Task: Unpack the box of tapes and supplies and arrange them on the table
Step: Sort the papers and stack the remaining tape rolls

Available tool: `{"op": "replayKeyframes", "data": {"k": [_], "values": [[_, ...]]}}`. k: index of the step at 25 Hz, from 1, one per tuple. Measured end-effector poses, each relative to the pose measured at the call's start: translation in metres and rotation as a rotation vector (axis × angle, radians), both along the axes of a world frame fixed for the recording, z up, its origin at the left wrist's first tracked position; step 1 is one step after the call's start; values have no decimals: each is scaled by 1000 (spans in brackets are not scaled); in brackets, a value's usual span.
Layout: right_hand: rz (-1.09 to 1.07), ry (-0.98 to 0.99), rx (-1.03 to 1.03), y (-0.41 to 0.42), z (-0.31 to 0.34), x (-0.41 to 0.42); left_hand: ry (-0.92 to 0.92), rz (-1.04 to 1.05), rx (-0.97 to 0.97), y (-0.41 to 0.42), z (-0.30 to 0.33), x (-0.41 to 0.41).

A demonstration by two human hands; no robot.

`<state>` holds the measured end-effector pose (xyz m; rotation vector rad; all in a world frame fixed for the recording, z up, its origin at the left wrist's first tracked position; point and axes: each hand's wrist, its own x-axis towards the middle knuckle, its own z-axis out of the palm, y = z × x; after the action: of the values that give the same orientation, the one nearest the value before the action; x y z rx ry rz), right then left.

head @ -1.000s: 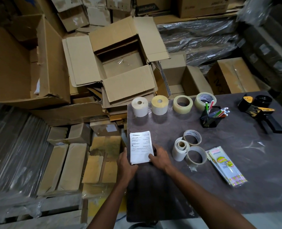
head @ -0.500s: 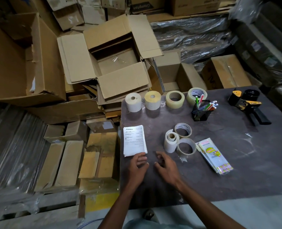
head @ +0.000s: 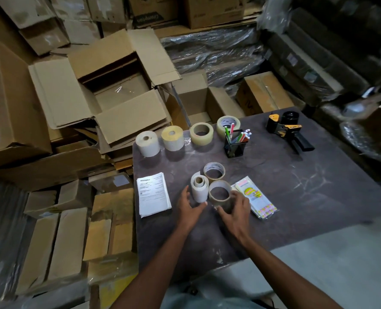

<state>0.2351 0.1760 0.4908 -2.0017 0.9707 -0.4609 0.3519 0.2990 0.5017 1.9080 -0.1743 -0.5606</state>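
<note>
The print on the paper sheets is too small to read, and the wrapper of the flat packet shows only bright blurred colours; the right hand hides the near side of the clear tape ring, so whether the fingers actually press it cannot be told. That ring lies flat on the dark table, with the right hand curved around it from 5 o'clock, fingers spread and bent as if cupping it. The left hand sits at 7 o'clock of the loose paper roll, fingers relaxed and wide, holding nothing, thumb reaching toward the roll's base. A second small tape ring lies at 12 o'clock of the clear one, just beside it. Along the far table edge stand a white roll, a yellowish roll, a wide clear tape and another tape partly behind the pen holder. The tape dispenser lies at 2 o'clock. The opened box sits beyond the table at 11 o'clock.
</note>
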Motion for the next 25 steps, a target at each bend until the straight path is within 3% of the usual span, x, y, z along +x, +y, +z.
{"op": "replayKeyframes", "data": {"k": [7,16,25], "values": [[125,131,103,-26,-4,14,-88,12,100,-23,-30,21],[137,12,85,-38,1,25,-116,0,175,-31,-19,22],[9,-39,102,-35,9,5,-105,20,190,-31,0,1]]}}
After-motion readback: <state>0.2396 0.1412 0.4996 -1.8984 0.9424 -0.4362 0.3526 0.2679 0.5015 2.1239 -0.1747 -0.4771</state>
